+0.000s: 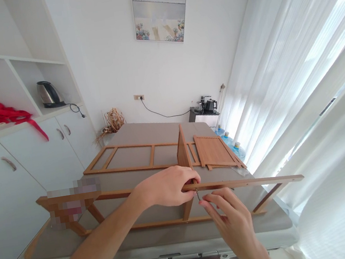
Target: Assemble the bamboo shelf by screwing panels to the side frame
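Observation:
A wooden frame stands on its long edge across the near side of the grey table. My left hand is closed around its upper rail, where an upright wooden panel meets the rail at a right angle. Just below that joint, my right hand pinches a thin, bent metal hex key between thumb and fingers. The key's upper end is at the near face of the rail, by my left fingertips. Whether it sits in a screw head is too small to tell.
Behind lie a flat slatted wooden frame and stacked wooden panels on the grey table. Water bottles and white curtains are to the right. Cabinets with a kettle line the left.

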A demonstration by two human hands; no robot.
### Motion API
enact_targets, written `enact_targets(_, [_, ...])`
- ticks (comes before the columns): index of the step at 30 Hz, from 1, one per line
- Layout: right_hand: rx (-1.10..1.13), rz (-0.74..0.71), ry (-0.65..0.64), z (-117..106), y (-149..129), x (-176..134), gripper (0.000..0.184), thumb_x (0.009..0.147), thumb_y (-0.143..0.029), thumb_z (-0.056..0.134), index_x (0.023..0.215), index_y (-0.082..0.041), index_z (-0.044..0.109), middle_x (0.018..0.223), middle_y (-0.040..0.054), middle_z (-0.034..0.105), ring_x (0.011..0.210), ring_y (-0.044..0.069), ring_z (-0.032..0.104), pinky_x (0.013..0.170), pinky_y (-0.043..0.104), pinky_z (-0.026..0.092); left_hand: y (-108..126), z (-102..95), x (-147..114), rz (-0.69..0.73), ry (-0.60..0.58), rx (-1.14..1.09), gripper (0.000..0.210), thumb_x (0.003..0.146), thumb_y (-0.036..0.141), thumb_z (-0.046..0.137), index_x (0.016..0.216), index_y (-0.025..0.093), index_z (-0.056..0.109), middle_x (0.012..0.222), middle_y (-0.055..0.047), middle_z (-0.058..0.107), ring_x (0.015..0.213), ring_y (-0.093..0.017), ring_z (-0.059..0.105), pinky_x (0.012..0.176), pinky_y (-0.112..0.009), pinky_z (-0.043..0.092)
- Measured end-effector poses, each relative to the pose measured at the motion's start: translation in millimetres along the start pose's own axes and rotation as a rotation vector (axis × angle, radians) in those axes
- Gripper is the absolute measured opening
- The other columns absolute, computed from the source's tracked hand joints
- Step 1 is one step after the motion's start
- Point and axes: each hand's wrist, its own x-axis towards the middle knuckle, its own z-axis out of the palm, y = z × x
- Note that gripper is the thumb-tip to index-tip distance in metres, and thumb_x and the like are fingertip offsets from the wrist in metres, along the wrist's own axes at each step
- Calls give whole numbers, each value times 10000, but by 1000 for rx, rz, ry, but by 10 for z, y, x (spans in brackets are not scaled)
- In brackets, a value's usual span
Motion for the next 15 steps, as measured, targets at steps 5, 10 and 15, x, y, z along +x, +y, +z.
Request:
enact_targets(5, [76, 39, 73, 166, -27, -66, 71, 912, -237, 629, 978, -221, 606, 779, 6, 665, 667, 113, 636, 456, 147, 480, -19, 6, -1, 2, -6, -7, 139, 845, 197, 575, 979, 197, 610, 993, -29, 671, 888, -176, 611, 721, -261, 415])
enact_targets(10, [256, 109, 118, 306, -106, -62, 143, 930, -190, 584, 1066, -231, 598, 831, -1, 724, 703, 117, 703, 660, 198, 574, -38, 5, -7, -7, -12, -22, 142, 857, 234, 586, 994, 202, 603, 1014, -24, 671, 863, -162, 609, 699, -257, 419])
enact_targets(15, [475, 212, 1, 314, -137, -5, 100, 930, -237, 589, 1024, -213, 613, 832, 27, 737, 725, 138, 722, 591, 181, 577, -52, -8, -16, -1, -31, -21, 175, 859, 243, 607, 1028, 196, 603, 1064, -44, 670, 916, -176, 614, 736, -261, 436])
